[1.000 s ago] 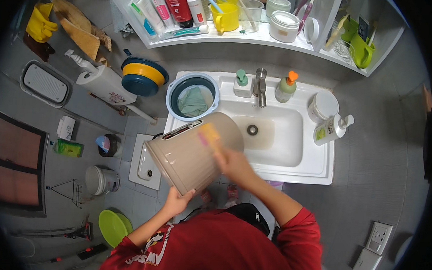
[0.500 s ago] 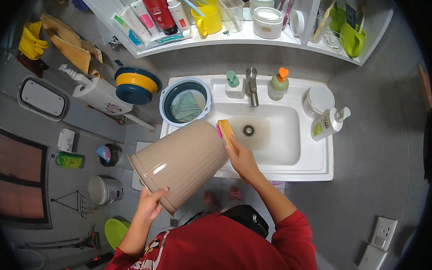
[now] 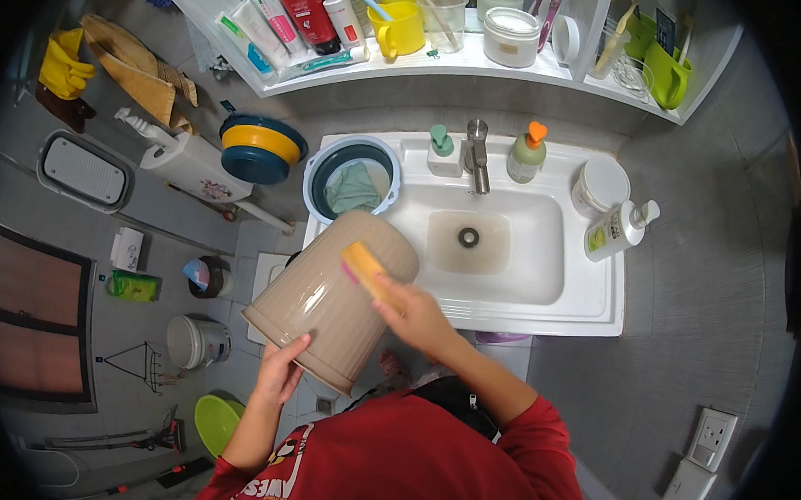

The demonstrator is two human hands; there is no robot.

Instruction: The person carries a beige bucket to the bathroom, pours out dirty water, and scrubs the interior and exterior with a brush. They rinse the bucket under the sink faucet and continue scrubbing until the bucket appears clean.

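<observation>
A beige ribbed bin [image 3: 314, 286] is tilted in front of the sink's left end, its rim toward the lower left. My left hand [image 3: 279, 370] grips that rim, thumb on the outer wall and the other fingers mostly hidden. Closed round a yellow scrub brush [image 3: 362, 264] with pink bristles, my right hand [image 3: 415, 318] presses it against the bin's upper side. Behind the bin, a blue-rimmed basin [image 3: 310, 179] with a green cloth [image 3: 353, 189] stands on the sink's left edge.
The white sink [image 3: 541, 296] holds a little cloudy water below the faucet [image 3: 478, 155]. Around it stand a soap dispenser [image 3: 445, 154], a green pump bottle [image 3: 526, 155], a white tub [image 3: 598, 187] and a white pump bottle [image 3: 618, 231]. A laden shelf [image 3: 462, 63] hangs above.
My right hand has moved the brush left, from the bin's base end onto the middle of its side. The bin has turned slightly and sits a little lower; my left hand still holds its rim.
</observation>
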